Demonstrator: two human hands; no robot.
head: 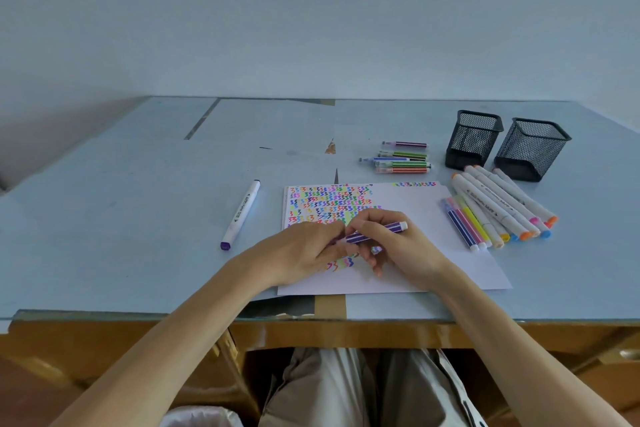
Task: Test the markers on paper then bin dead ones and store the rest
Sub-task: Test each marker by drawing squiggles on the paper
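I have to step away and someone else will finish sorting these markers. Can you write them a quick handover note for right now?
Left hand and right hand: both on one purple striped marker over the paper; its left end is hidden, so capping or uncapping is unclear.
Paper: many coloured test squiggles already.
Thin markers: a group lies behind the paper.
More markers: thin and thick ones, at the paper's right edge.
One thick marker: alone, left of the paper.
Two mesh cups: far right, no markers showing in them.
Left: finish testing, bin dead ones, store the rest. Which lying markers are tested can't be told.
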